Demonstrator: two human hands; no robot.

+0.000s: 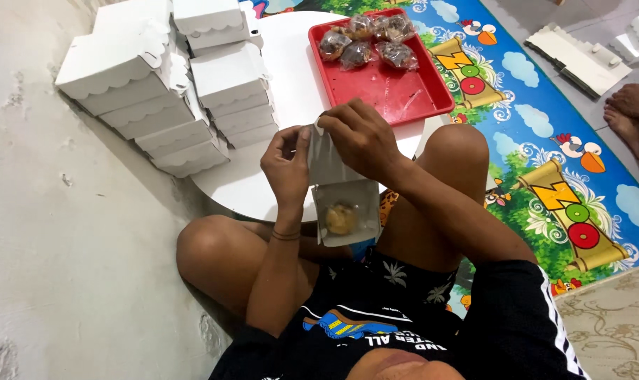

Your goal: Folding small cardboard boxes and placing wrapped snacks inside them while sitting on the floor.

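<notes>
The person sits on the floor with knees up, and both hands meet over a small white box held just in front of the round white surface. The box is open, with its lid standing up toward 12 o'clock and its tray part hanging down toward 6 o'clock, so its long line runs from 12 to 6. A round yellow-brown cake sits inside the tray part. The left hand is at 9 o'clock of the lid, fingers curled and pinching its left edge. The right hand is at 1 o'clock of the lid, fingers bent over the top corner and gripping it. Both hands touch the lid, and neither touches the cake. The right hand is nearer the red tray, which lies at 1 o'clock from the hands and holds wrapped dark cakes at its far end. The near part of the red tray is bare. A stack of closed white boxes fills the side at 10 o'clock, close to the wall. A bright play mat lies at 3 o'clock, and another person's bare feet rest beyond it, well apart from the hands.
</notes>
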